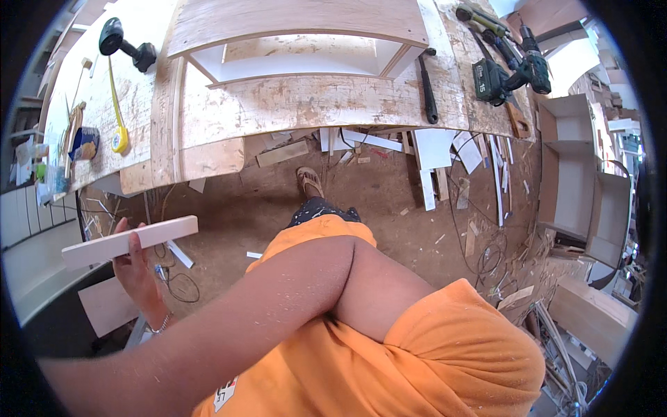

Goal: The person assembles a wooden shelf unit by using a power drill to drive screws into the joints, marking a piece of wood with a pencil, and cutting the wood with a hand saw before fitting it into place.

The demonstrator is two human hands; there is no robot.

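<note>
My left hand [137, 272] is at the left, away from the bench, with a bracelet at its wrist. Its fingers and thumb are closed round a pale flat wooden strip [130, 241], held nearly level with its right end a little higher. My right arm [278, 299] is bent and crosses my body toward the lower left. The right hand lies outside the picture, so what it does is hidden. On the workbench [278, 104] ahead rests a wooden box frame [299, 17] with a white inner face.
The bench holds a cordless driver [125, 45], a yellow tape measure [119, 139], a blue cup [85, 144], a hammer [428, 87], a green drill [517, 73] and a handsaw [517, 119]. Offcuts [434, 149] and cables [492, 257] litter the floor. An open cabinet [573, 167] stands right.
</note>
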